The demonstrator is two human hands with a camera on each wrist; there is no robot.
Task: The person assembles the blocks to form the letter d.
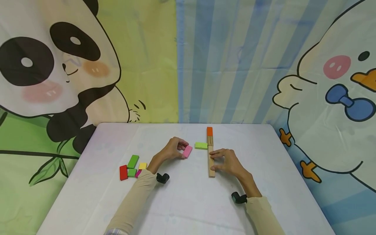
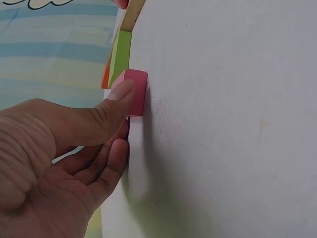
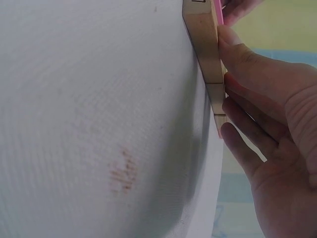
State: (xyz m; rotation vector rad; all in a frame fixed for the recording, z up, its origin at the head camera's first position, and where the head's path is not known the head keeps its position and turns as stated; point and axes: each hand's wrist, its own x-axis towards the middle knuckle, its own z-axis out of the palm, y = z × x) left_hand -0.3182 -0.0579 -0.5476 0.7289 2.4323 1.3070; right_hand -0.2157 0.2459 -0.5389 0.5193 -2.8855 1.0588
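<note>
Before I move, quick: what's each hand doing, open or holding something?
Left hand: closed, pinching the pink block.
Right hand: open, touching the row of wooden blocks.

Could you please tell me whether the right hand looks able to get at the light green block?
Probably yes, by reaching over: only the row of blocks lies between the right hand and the light green block, whose top is uncovered.

Playroom-like space, cartoon-animal backdrop [image 1: 194, 62]

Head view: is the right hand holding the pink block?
No, the left hand pinches the pink block between thumb and fingers.
</note>
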